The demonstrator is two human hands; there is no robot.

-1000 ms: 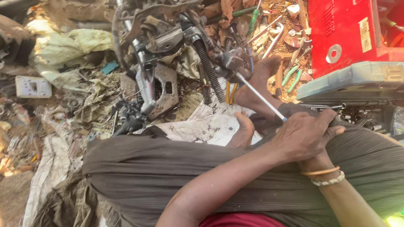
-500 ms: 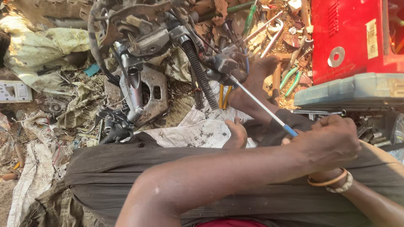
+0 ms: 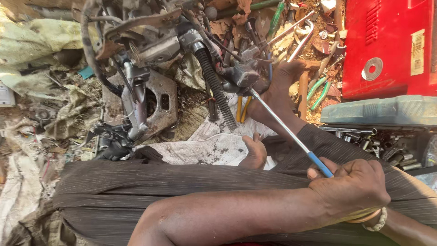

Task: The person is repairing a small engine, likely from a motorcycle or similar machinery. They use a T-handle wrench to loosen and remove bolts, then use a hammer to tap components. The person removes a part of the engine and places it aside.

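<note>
dirt ground littered with scrap, rags and tools. big red case (image 3: 387, 45) sits top right, a grey socket box (image 3: 382, 110) just below it. greasy metal assembly (image 3: 154, 68) with a black spring lies in the middle. long screwdriver (image 3: 284, 130) has its tip at the assembly, both hands (image 3: 353, 187) bunched together with fingers curled tight round its blue handle.

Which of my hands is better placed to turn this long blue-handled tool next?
Left, probably. The left hand has its grip closed around the handle of the long tool, whose tip sits in the metal part. The right hand is mostly hidden behind it; only its braceleted wrist shows.
</note>
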